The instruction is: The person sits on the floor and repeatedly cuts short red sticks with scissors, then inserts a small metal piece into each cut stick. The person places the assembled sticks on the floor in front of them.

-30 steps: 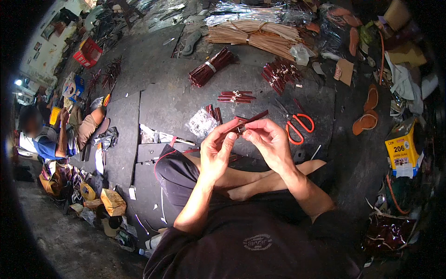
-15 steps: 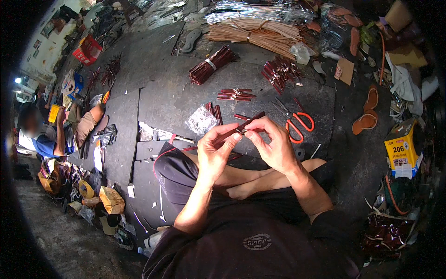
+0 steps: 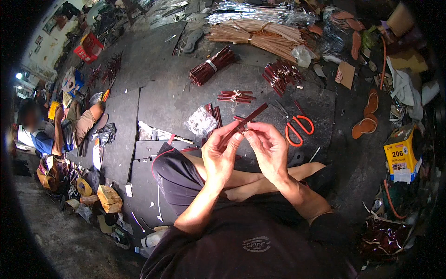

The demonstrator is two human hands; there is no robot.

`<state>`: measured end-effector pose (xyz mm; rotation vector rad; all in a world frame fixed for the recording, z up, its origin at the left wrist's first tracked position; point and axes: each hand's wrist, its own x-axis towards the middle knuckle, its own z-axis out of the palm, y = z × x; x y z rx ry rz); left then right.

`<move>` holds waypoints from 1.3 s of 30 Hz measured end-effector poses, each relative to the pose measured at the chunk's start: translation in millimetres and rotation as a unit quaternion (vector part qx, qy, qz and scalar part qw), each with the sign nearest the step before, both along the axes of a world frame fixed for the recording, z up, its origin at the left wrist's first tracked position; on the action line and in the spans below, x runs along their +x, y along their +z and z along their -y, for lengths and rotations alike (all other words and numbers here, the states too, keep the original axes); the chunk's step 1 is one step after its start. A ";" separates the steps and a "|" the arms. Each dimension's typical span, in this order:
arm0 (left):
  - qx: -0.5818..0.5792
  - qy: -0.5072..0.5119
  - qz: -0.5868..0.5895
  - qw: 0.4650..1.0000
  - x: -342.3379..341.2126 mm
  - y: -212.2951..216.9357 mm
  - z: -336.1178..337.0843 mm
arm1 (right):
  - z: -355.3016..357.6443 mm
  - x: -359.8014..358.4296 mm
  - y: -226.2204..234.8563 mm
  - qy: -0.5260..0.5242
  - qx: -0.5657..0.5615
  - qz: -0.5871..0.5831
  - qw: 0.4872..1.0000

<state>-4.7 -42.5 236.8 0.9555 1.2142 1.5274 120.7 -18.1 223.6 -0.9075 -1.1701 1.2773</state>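
A dark red strap (image 3: 254, 114) slants up to the right between my hands, above my crossed legs. My left hand (image 3: 219, 151) pinches its lower part between thumb and fingers. My right hand (image 3: 268, 148) is closed at the strap's middle, thumb and fingertips together at a small shiny piece, perhaps a buckle, mostly hidden. Beyond my hands lie a small row of red straps with metal pieces (image 3: 236, 96), a clear plastic bag of small shiny parts (image 3: 201, 122), and scissors with orange handles (image 3: 298, 130).
A banded bundle of dark red strips (image 3: 211, 65) and a heap of straps with metal bits (image 3: 281, 76) lie farther off. Tan strips (image 3: 253, 35) are at the back. Sandals (image 3: 365, 124) and a yellow box (image 3: 402, 152) stand right. Another person (image 3: 46, 135) sits at left.
The strap has tilted up more steeply, and its free end shows longer above my fingers. My right hand has shifted slightly left and down; my left has moved a little right.
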 end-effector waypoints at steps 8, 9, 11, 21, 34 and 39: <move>-0.015 -0.019 -0.020 1.000 -6.5 1.3 -0.5 | -10.9 11.4 -0.9 0.061 -0.029 0.033 0.997; -0.015 -0.022 -0.024 0.999 -7.3 2.5 -0.7 | -12.1 11.7 -0.3 0.069 -0.029 0.021 0.997; -0.020 -0.031 -0.030 0.999 -9.3 4.0 -1.3 | -14.1 12.1 0.8 0.085 -0.029 -0.005 0.996; 0.015 -0.113 -0.085 0.990 -31.5 2.6 -6.1 | -17.8 15.8 -1.9 0.155 -0.101 -0.051 0.982; 0.036 -0.182 -0.294 0.937 -51.4 23.6 -8.3 | -30.2 28.5 7.1 0.115 0.213 0.335 0.911; 0.038 -0.209 -0.284 0.935 -56.0 21.6 -9.5 | -28.5 29.0 16.0 0.132 0.217 0.320 0.913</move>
